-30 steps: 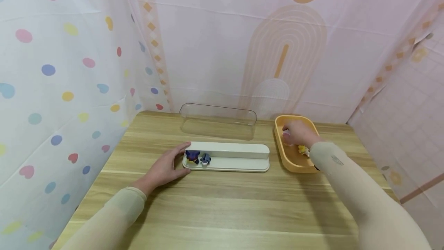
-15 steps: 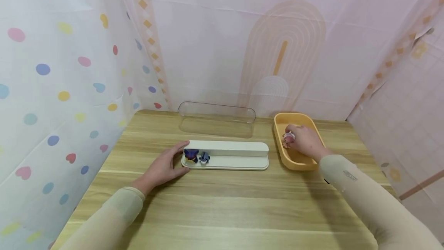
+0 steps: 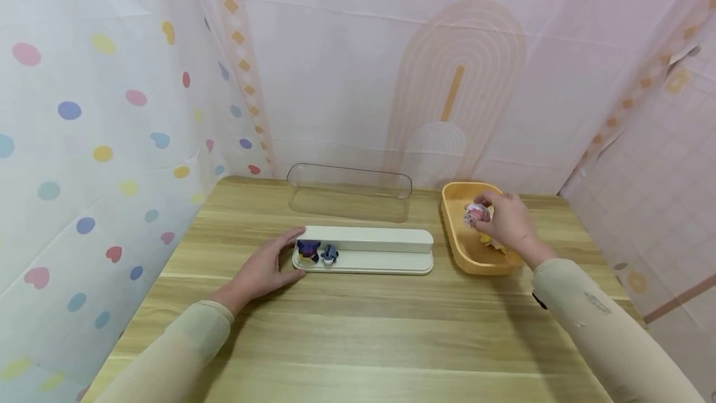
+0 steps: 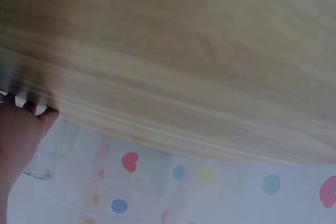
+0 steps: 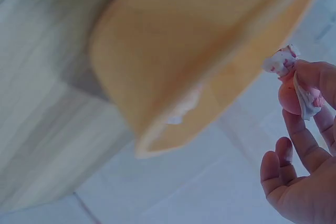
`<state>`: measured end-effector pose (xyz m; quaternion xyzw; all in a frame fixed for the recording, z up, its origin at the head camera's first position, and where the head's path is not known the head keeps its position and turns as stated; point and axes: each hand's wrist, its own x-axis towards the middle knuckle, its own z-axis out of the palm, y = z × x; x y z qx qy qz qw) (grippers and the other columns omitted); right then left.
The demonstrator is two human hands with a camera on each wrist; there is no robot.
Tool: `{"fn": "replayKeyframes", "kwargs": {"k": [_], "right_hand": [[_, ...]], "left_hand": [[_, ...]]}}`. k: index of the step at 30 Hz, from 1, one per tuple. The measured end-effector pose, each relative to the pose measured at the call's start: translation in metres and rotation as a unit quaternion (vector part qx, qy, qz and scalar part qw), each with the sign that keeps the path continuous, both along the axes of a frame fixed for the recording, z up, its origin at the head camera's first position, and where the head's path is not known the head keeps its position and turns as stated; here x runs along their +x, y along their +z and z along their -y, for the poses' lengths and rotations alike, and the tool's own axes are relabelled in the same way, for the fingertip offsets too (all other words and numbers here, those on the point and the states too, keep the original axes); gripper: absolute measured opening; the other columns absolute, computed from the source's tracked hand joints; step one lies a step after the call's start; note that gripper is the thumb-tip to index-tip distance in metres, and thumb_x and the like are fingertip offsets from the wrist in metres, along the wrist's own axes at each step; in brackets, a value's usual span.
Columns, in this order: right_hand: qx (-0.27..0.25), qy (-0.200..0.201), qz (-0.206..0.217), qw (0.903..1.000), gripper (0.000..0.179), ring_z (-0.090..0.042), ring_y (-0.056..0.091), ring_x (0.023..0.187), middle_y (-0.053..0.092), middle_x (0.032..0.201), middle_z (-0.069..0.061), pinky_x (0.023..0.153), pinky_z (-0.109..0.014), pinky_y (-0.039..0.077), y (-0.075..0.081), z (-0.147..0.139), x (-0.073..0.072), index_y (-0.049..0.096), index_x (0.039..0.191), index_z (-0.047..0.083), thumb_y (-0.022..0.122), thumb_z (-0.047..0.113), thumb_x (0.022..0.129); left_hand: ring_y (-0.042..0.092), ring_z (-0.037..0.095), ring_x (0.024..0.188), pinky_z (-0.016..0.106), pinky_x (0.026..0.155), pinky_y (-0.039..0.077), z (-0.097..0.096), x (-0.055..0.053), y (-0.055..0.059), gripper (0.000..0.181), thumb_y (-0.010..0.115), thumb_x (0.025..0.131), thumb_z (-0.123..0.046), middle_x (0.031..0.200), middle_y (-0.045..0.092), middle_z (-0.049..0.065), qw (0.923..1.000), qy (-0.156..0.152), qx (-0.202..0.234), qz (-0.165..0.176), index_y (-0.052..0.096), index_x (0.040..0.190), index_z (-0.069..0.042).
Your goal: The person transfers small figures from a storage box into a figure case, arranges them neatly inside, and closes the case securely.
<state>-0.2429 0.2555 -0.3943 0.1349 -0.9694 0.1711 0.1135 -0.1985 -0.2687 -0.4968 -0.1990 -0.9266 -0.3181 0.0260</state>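
Observation:
With thumb and fingers, my right hand [image 3: 511, 222] pinches a small pink-and-white figurine [image 3: 475, 214] above the orange-yellow basket [image 3: 481, 268]. The right wrist view shows the same figurine [image 5: 292, 90] between thumb and fingertips, outside the basket's rim. My left hand [image 3: 264, 269] holds the left end of a long white display base [image 3: 386, 260], thumb at the front edge and fingers at the back. On that base's lower step stand a dark purple figurine [image 3: 308, 250] and a smaller grey-blue figurine [image 3: 329, 254], side by side near the left hand.
A yellow-and-white figurine [image 3: 492, 241] lies in the basket, partly hidden by the right hand. Behind the base stands a long transparent cover [image 3: 349, 205]. Patterned cloth [image 3: 335, 79] hangs along the back and sides of the wooden table [image 3: 358, 328].
The right hand has come up from inside the basket with the pink-and-white figurine, shifting to the right and turning it. The left hand stays at the base's left end.

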Motion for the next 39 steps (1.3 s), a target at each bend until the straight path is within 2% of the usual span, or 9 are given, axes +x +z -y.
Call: {"fn": "replayKeyframes", "kwargs": {"k": [2, 6, 9, 12, 15, 22, 29, 35, 39], "right_hand": [[-0.008, -0.005, 0.006, 0.9999, 0.038, -0.049, 0.062, 0.112, 0.077, 0.117, -0.017, 0.094, -0.062, 0.051, 0.007, 0.005, 0.003, 0.070, 0.118, 0.005, 0.087, 0.016, 0.085], [-0.028, 0.017, -0.001, 0.9995, 0.036, -0.051, 0.060, 0.123, 0.077, 0.118, -0.017, 0.104, -0.065, 0.049, 0.016, 0.022, 0.008, 0.072, 0.117, 0.006, 0.087, 0.016, 0.085], [-0.037, 0.055, -0.046, 0.9967, 0.035, -0.048, 0.065, 0.122, 0.080, 0.113, -0.014, 0.107, -0.063, 0.049, 0.020, 0.040, 0.009, 0.074, 0.112, 0.006, 0.090, 0.014, 0.082], [-0.036, 0.088, -0.088, 0.9915, 0.034, -0.045, 0.069, 0.117, 0.081, 0.107, -0.011, 0.103, -0.060, 0.054, 0.021, 0.058, 0.010, 0.076, 0.107, 0.007, 0.093, 0.012, 0.078], [-0.037, 0.115, -0.100, 0.9876, 0.035, -0.042, 0.069, 0.111, 0.080, 0.104, -0.011, 0.097, -0.058, 0.057, 0.021, 0.079, 0.011, 0.076, 0.106, 0.007, 0.094, 0.012, 0.076], [-0.038, 0.175, -0.081, 0.9804, 0.040, -0.036, 0.066, 0.112, 0.081, 0.107, -0.008, 0.100, -0.055, 0.055, 0.017, 0.130, 0.011, 0.074, 0.109, 0.008, 0.096, 0.017, 0.077], [0.004, 0.209, -0.051, 0.9765, 0.037, -0.031, 0.065, 0.118, 0.081, 0.112, -0.001, 0.103, -0.052, 0.055, 0.007, 0.177, 0.022, 0.074, 0.111, 0.015, 0.094, 0.022, 0.081], [0.032, 0.230, -0.026, 0.9724, 0.035, -0.031, 0.063, 0.122, 0.079, 0.112, 0.001, 0.110, -0.053, 0.050, -0.006, 0.199, 0.028, 0.075, 0.112, 0.017, 0.093, 0.023, 0.083], [0.047, 0.238, -0.025, 0.9698, 0.034, -0.032, 0.062, 0.123, 0.079, 0.111, 0.002, 0.115, -0.054, 0.046, -0.015, 0.206, 0.028, 0.075, 0.112, 0.018, 0.092, 0.023, 0.084]], "left_hand": [[0.060, 0.045, 0.140, 0.066, 0.122, 0.040, 0.001, 0.000, 0.000, 0.096, 0.091, 0.087, -0.025, 0.153, 0.059, 0.025, 1.0000, 0.002, 0.000, 0.003, 0.037, 0.166, -0.024], [0.060, 0.043, 0.140, 0.065, 0.122, 0.040, 0.001, 0.000, -0.002, 0.096, 0.091, 0.087, -0.027, 0.154, 0.059, 0.024, 0.9999, 0.002, -0.002, 0.010, 0.036, 0.167, -0.025], [0.059, 0.043, 0.141, 0.065, 0.122, 0.040, 0.002, -0.001, -0.003, 0.096, 0.090, 0.088, -0.027, 0.153, 0.059, 0.023, 0.9999, 0.002, -0.004, 0.012, 0.035, 0.167, -0.026], [0.060, 0.044, 0.141, 0.066, 0.121, 0.041, 0.001, -0.002, -0.004, 0.096, 0.090, 0.088, -0.027, 0.153, 0.060, 0.024, 0.9999, 0.001, -0.005, 0.009, 0.035, 0.167, -0.027], [0.060, 0.043, 0.140, 0.066, 0.121, 0.041, 0.001, -0.003, -0.004, 0.096, 0.090, 0.088, -0.027, 0.153, 0.060, 0.023, 0.9999, 0.001, -0.008, 0.006, 0.035, 0.167, -0.026], [0.060, 0.044, 0.139, 0.067, 0.120, 0.041, 0.000, -0.004, -0.004, 0.096, 0.090, 0.088, -0.028, 0.153, 0.060, 0.024, 0.9999, 0.004, -0.010, 0.003, 0.036, 0.166, -0.026], [0.059, 0.044, 0.142, 0.066, 0.122, 0.039, -0.002, -0.005, -0.004, 0.096, 0.090, 0.088, -0.027, 0.155, 0.059, 0.023, 0.9999, 0.002, -0.007, 0.009, 0.035, 0.167, -0.027], [0.058, 0.045, 0.142, 0.067, 0.122, 0.039, -0.004, -0.004, -0.002, 0.096, 0.091, 0.088, -0.026, 0.154, 0.059, 0.025, 1.0000, -0.001, -0.003, 0.007, 0.036, 0.167, -0.026], [0.058, 0.045, 0.141, 0.066, 0.122, 0.040, -0.005, -0.004, -0.002, 0.097, 0.091, 0.087, -0.025, 0.154, 0.059, 0.024, 1.0000, 0.002, -0.002, 0.005, 0.036, 0.167, -0.025]]}}
